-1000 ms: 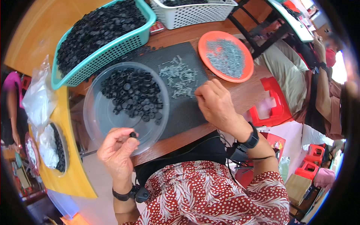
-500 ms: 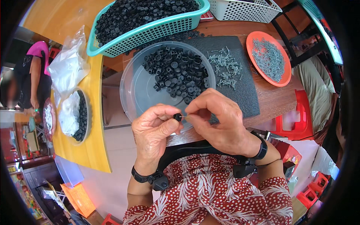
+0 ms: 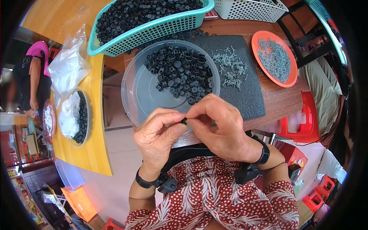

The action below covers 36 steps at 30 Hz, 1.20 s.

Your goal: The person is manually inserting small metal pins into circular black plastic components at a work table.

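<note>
- Right hand (image 3: pixel 224 128) has closed in on the left hand (image 3: pixel 155 136) since 0.5 s ago, so the thin metal shaft that showed between them then is hidden now
- Left hand pinches a small round black plastic piece (image 3: pixel 184 121) between thumb and forefinger, the gap between them only as wide as the piece, which is mostly covered by the fingertips
- Right thumb and forefinger are drawn together, their tips right at the piece; whether they have hold of the shaft, I cannot tell
- The piece is held where the 2 hands meet, at the near side of a wide, round, clear plastic tub (image 3: pixel 147 91)
- Loose black round plastic caps (image 3: pixel 178 73) lie heaped in the tub, mostly toward its far and right sides
- Beside the tub, on a dark grey textured mat (image 3: pixel 251 100), lie scattered thin silver metal screws (image 3: pixel 231 69)
- Right of the mat, a round orange plastic plate (image 3: pixel 293 69) bears a pile of similar silver screws
- Beyond the tub stands a teal perforated plastic basket (image 3: pixel 153 36) full of black pieces, with a white perforated plastic basket (image 3: pixel 249 12) to its right
- Mat and plate rest on a reddish-brown wooden table (image 3: pixel 278 104)
</note>
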{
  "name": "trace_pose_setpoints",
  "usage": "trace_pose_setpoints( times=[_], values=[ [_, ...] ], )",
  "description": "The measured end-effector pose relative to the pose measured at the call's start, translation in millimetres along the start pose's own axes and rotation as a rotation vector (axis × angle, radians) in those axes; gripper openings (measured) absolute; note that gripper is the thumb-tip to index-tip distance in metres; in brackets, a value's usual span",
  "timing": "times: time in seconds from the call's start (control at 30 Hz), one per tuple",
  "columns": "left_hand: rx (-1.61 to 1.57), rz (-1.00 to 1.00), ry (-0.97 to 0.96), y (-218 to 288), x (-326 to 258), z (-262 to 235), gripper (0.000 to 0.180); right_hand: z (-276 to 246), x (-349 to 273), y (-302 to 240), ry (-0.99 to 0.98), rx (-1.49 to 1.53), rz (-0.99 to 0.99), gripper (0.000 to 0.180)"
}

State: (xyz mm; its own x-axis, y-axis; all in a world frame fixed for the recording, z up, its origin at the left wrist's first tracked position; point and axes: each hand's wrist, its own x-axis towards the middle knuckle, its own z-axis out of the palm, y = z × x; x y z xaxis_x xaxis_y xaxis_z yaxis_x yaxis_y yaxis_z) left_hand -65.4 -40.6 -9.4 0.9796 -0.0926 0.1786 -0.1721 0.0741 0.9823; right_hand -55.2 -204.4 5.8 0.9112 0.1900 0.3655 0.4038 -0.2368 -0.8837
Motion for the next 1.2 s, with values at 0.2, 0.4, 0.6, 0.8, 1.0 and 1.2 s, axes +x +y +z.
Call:
trace_pose_setpoints(
  times=[0.2,0.4,0.6,0.8,1.0,1.2],
  values=[
    [-0.092,-0.104,0.071,2,-11,-5,0.021,7,-4,3,0.015,0.09,-0.047,0.018],
    [-0.057,-0.087,0.298,10,-9,-23,0.021,4,13,12,-0.012,-0.031,-0.014,0.017],
    [-0.162,-0.015,0.374,6,-3,-41,0.024,6,34,36,-0.043,-0.202,-0.154,0.016],
    [-0.198,-0.024,0.42,-2,0,-41,0.026,24,50,41,-0.183,-0.377,-0.396,0.021],
    [-0.192,-0.059,0.444,-2,0,-40,0.026,54,53,40,-0.504,-0.537,-0.507,0.013],
    [-0.21,-0.047,0.429,-1,-1,-39,0.025,47,54,42,-0.404,-0.452,-0.419,0.02]
  ],
)
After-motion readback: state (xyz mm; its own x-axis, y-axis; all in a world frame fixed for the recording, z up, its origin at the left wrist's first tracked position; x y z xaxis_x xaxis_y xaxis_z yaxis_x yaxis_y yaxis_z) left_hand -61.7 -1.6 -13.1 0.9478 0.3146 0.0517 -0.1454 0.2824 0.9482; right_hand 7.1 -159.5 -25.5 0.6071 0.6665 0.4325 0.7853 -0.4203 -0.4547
